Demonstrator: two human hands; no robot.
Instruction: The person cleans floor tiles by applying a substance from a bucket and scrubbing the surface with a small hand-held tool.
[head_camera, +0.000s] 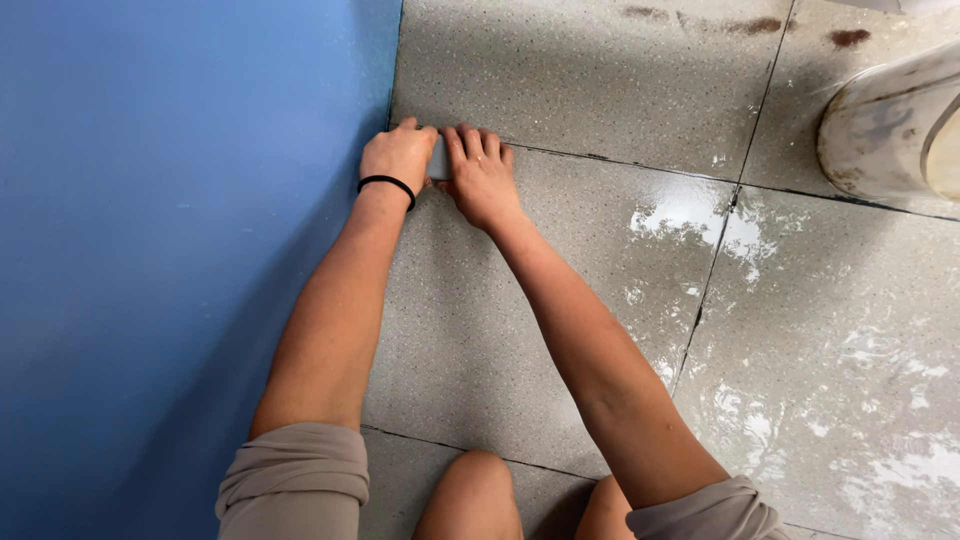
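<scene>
While both hands press together, small grey block (438, 158) pinched between left hand (398, 154) and right hand (482, 178), on floor seam (620, 161) beside blue wall (180, 250)

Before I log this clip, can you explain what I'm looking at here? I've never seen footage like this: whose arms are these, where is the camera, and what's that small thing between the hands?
There is one picture, from a camera worn on a person's head, looking straight down. The two bare arms reaching forward are that person's own, and their knees show at the bottom edge. The left hand wears a black band on its wrist. The right hand lies beside it. Both press a small flat grey block against the floor along a dark grout line; whether it is a sponge or a stone is hard to tell. The floor is speckled grey tile, wet and shiny at the right. A blue wall stands at the left, and a rounded white fixture sits at the upper right.
</scene>
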